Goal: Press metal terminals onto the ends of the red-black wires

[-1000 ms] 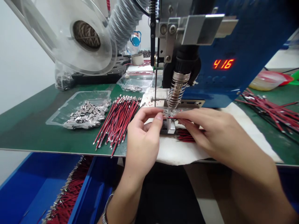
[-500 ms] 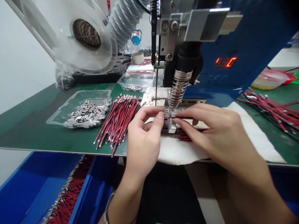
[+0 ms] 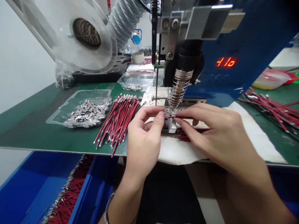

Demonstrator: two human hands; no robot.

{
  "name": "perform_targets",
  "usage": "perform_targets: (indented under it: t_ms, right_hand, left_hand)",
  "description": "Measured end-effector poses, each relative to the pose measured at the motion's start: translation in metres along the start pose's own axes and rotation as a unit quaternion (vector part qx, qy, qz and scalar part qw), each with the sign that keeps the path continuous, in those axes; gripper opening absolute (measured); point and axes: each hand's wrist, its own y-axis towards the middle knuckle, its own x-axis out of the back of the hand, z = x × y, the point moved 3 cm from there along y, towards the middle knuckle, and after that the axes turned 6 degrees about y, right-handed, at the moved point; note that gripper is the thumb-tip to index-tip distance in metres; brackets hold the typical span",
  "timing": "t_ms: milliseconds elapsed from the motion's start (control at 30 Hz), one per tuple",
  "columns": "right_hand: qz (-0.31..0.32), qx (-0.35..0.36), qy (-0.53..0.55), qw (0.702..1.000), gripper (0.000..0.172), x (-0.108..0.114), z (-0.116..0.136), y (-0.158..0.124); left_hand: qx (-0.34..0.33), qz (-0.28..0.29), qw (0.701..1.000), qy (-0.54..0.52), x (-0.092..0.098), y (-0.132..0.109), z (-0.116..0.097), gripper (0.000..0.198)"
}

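Observation:
My right hand (image 3: 217, 130) pinches a thin red-and-black wire (image 3: 172, 117) between thumb and fingertips. The wire lies level over a small metal fixture (image 3: 172, 127), right under the spring-wrapped tip (image 3: 178, 88) of a soldering machine. On the fixture's left side, my left hand (image 3: 147, 133) is closed, thumb against forefinger; whatever sits in that pinch is hidden by the fingers. More red-and-black wires (image 3: 183, 135) lie under my right hand. A pile of wires with metal connectors on their ends (image 3: 121, 116) rests left of my left hand.
A clear plastic tray (image 3: 54, 113) holds loose metal connectors. Behind it stands a second clear tray (image 3: 144, 77). A transparent fume hood (image 3: 46, 37) overhangs the left side. The blue machine body (image 3: 233, 81) fills the right. Blue bins (image 3: 28, 174) sit below the table edge.
Both hands hold almost the same pose and place. The red digits on the machine's display look different, and the view has shifted very slightly.

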Motion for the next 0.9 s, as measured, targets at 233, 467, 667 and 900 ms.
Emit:
perform_targets:
  t_ms: [233,467,667,900]
  right_hand:
    - [-0.012,-0.001,-0.01,1.0,0.015,-0.0033,0.002,-0.0009]
    - [-0.007,-0.005,-0.009,1.0,0.016,-0.0034,0.0068,-0.0011]
    - [-0.009,-0.006,-0.01,1.0,0.016,-0.0035,0.0081,-0.0015]
    - [-0.007,-0.003,0.005,1.0,0.016,0.0012,0.0037,-0.0019]
  left_hand:
    - [0.004,-0.002,1.0,0.009,-0.0008,-0.0008,-0.0025,0.002]
    - [0.001,-0.008,0.999,0.038,-0.0003,-0.0012,-0.0024,0.007]
    - [0.0,-0.01,0.999,0.03,0.0003,-0.0011,-0.0021,0.006]
    - [-0.002,-0.007,1.0,0.014,0.0001,-0.0021,-0.002,0.005]
